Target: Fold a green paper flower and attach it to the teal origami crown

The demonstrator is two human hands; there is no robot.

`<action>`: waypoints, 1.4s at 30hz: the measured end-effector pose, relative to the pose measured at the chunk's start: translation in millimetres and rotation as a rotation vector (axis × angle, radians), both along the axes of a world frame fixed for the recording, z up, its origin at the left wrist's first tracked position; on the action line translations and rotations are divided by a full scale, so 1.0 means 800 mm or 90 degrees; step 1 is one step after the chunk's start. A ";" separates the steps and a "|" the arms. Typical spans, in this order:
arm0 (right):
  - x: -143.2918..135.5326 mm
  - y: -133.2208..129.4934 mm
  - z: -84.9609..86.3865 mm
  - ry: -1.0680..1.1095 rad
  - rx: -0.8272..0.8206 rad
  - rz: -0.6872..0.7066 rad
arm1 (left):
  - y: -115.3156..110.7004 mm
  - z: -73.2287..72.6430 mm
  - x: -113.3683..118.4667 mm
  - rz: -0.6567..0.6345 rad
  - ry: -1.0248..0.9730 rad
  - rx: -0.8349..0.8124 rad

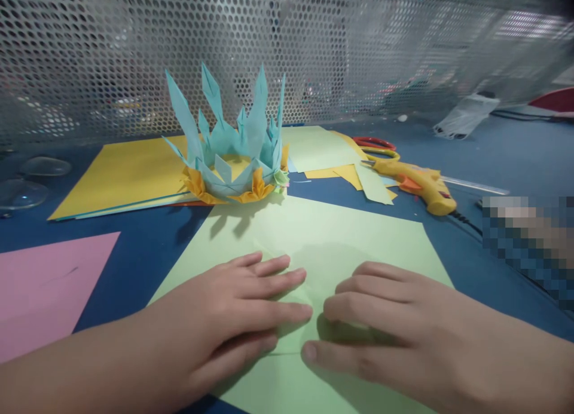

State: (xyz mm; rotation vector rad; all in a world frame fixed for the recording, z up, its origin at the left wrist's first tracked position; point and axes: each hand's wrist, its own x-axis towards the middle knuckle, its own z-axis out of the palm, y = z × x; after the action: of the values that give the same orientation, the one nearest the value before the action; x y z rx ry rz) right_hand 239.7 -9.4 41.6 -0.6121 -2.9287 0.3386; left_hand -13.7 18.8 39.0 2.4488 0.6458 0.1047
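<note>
A light green sheet of paper [381, 226] lies on the blue table in front of me. My left hand [237, 303] rests flat on it, fingers stretched out and slightly spread. To the right, my right hand [381, 324] touches the same paper with bent fingers; its thumb points left, apart from the fingers, and nothing shows between them. A short crease or paper edge runs between the left fingers and the right thumb, partly hidden by the hands. Just beyond the sheet stands a light blue folded paper crown [228, 169] with tall points and orange paper flowers around its base.
Yellow paper [112, 169] lies under the crown's left side, and pink paper [49, 282] at the left. Glasses [27, 190] sit far left. Behind on the right are red-and-yellow scissors [376, 145], a yellow glue gun [417, 184] and paper scraps [374, 184]. Perforated metal [134, 49] closes the back.
</note>
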 end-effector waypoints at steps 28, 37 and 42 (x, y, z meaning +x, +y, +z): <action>-0.014 -0.010 -0.008 -0.018 0.052 -0.055 | -0.011 -0.001 0.005 -0.025 0.069 0.089; -0.009 0.002 0.000 0.014 -0.107 -0.059 | -0.014 -0.002 -0.001 0.003 0.002 0.089; -0.010 0.004 0.000 -0.006 -0.069 -0.026 | -0.010 -0.004 0.001 -0.028 0.057 0.095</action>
State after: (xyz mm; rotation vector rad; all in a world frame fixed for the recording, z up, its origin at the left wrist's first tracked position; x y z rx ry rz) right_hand 231.7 -6.0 41.4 -0.6900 -2.9177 0.4946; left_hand -13.1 10.9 35.7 2.6219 0.6420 0.0271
